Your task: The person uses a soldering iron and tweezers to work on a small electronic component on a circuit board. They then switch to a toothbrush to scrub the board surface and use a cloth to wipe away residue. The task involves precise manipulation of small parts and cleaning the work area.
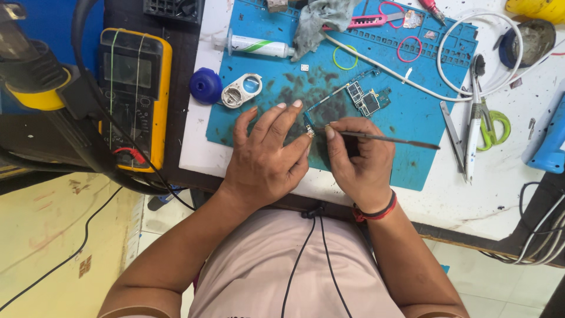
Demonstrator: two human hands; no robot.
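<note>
Left hand [265,154], fingers spread, pinned a small part [309,131] at frame centre, steadying it | right hand [356,158] pinched a thin metal tool [382,139], tip at the part | circuit board [368,99] just above, on blue mat [412,165].

We see a white bench top [506,176] filling the upper right of the frame, carrying a blue work mat [424,159], green-handled scissors [493,126], tweezers [452,132] and a coiled white cable [471,29].
</note>
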